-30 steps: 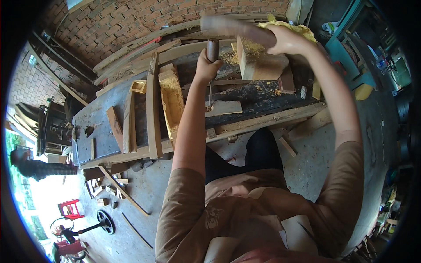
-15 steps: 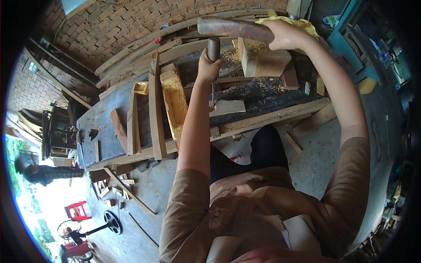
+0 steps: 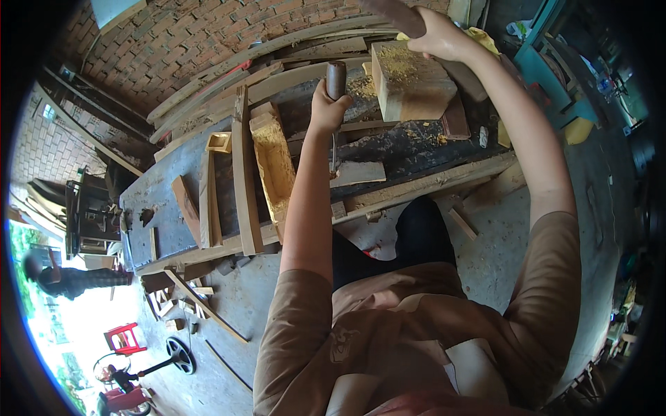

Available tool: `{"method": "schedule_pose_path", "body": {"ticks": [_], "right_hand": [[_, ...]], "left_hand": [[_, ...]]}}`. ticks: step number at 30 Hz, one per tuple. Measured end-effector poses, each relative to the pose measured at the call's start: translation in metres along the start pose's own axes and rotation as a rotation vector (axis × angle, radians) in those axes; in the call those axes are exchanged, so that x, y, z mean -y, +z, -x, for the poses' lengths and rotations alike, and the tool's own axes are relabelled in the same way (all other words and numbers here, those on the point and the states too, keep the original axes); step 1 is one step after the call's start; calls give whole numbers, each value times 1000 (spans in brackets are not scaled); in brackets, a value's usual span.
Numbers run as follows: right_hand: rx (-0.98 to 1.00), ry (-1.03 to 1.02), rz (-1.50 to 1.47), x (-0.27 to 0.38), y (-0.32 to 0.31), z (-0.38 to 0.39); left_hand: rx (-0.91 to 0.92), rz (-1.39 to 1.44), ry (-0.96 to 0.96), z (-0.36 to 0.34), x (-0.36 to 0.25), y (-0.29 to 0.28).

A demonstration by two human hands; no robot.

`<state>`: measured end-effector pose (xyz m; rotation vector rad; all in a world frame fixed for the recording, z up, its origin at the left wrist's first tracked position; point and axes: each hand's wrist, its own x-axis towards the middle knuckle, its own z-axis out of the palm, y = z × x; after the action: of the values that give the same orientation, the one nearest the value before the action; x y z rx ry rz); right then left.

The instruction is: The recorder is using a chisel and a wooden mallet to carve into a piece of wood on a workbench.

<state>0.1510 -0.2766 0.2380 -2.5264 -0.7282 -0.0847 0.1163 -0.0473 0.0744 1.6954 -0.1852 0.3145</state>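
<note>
My left hand point(image 3: 326, 109) is wrapped round the brown wooden handle of a chisel point(image 3: 336, 78). Its thin metal shaft points down beside a small flat piece of wood point(image 3: 361, 173) near the bench's front edge; my forearm partly hides the tip. Higher up, at the far right of the bench, my right hand point(image 3: 442, 36) grips a dark wooden mallet point(image 3: 394, 15), raised and partly cut off by the top of the view. Below it stands a large wood block point(image 3: 415, 93) with yellow shavings on top. Left of the chisel lies a hollowed yellow trough-like wood piece point(image 3: 275, 170).
Several boards point(image 3: 244, 173) lie across the dark workbench point(image 3: 166, 201), beside a small yellow wooden box point(image 3: 219, 142). Long planks line the brick wall point(image 3: 208, 31). Offcuts point(image 3: 182, 305) and a red stool point(image 3: 125, 338) are on the floor; a person point(image 3: 76, 277) is at far left.
My right hand has lifted the mallet up and away, showing more of the block's top. My left hand and the chisel stay almost in place.
</note>
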Motion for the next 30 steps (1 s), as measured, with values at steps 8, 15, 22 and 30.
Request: {"method": "schedule_pose_path", "body": {"ticks": [8,15,22,30], "right_hand": [[283,-4,278,6,-2,4],[92,113,-187,2,15,21],[175,108,-12,-16,13,33],[135,160,125,-35,81,77]], "left_hand": [[34,32,-34,0,11,6],[-31,-13,-14,3,7,7],[-79,-77,10,9,-3,9],[-99,-53,54,7,-3,9]]}}
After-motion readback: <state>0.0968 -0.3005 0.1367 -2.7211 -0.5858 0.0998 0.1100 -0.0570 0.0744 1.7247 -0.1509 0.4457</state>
